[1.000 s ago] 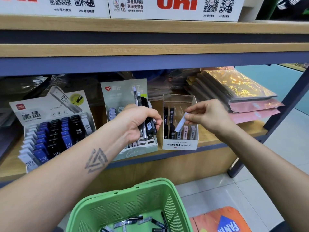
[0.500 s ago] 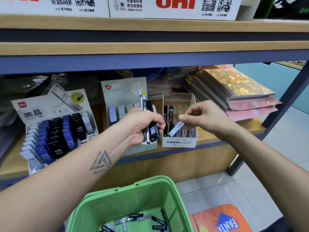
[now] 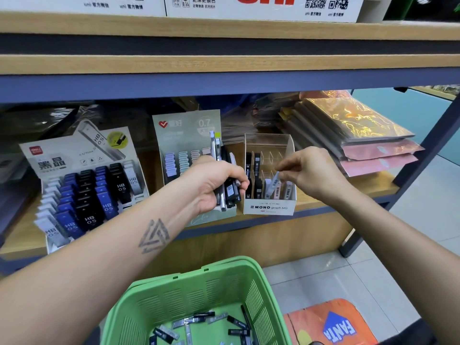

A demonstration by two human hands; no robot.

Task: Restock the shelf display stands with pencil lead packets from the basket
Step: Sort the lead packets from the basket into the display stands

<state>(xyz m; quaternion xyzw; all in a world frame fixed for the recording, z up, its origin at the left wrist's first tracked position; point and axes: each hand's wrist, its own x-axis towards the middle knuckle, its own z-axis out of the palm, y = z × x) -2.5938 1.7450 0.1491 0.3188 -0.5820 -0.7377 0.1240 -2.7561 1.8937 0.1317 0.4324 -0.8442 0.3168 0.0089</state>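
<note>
- We find the pale pencil lead packet (image 3: 273, 183) pinched at its upper end by the right hand (image 3: 312, 171), tilted, with its lower end already entering a front-row compartment of the MONO stand (image 3: 270, 207).
- We note that it sits between a white packet to its left and pink-toned packets to its right; which slot it is meant for we cannot tell for certain.
- We record the left hand (image 3: 214, 185) clenched round a bundle of packets (image 3: 227, 175), black and silver, held upright just beside the stand's left wall.
- We judge the step in hand to be seating this one packet; the fingers have not yet let go.
- To do it well, we advise righting the packet to match its neighbours, guiding it straight down along the divider, and opening the pinch only once it bottoms out.
- We caution that the clear stand looks light and a sideways push may shift it on the shelf (image 3: 348, 195).
- Outward, the 0.7 stand (image 3: 186, 135) stands behind the left hand, and the HB 0.5 stand (image 3: 82, 190) farther left appears well stocked.
- Below, the green basket (image 3: 174, 297) holds loose packets, so we judge the restocking unfinished.
</note>
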